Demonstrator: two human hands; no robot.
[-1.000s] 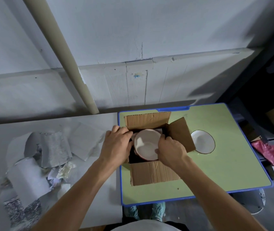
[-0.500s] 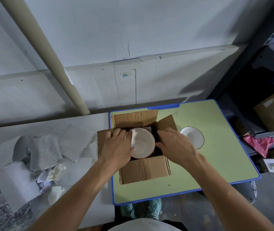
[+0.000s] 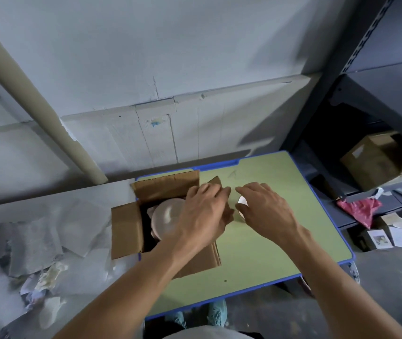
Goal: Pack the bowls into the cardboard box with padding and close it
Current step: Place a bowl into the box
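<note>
A pale bowl [image 3: 165,216] is seen inside the open cardboard box [image 3: 126,231] on the green table [image 3: 280,253]. The left hand [image 3: 202,214] is spread, fingers straight, over the right flap [image 3: 215,181]. The right hand [image 3: 266,209] is arched over a second bowl [image 3: 242,200] beside the box; whether it is gripped cannot be told.

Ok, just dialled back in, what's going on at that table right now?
A person is packing bowls into a cardboard box on the green table. One bowl already sits inside the box, whose flaps are open. The left hand is over the box's right flap. The right hand covers the second bowl on the table beside the box; whether it grips it cannot be told. Crumpled packing paper lies to the left.
</note>
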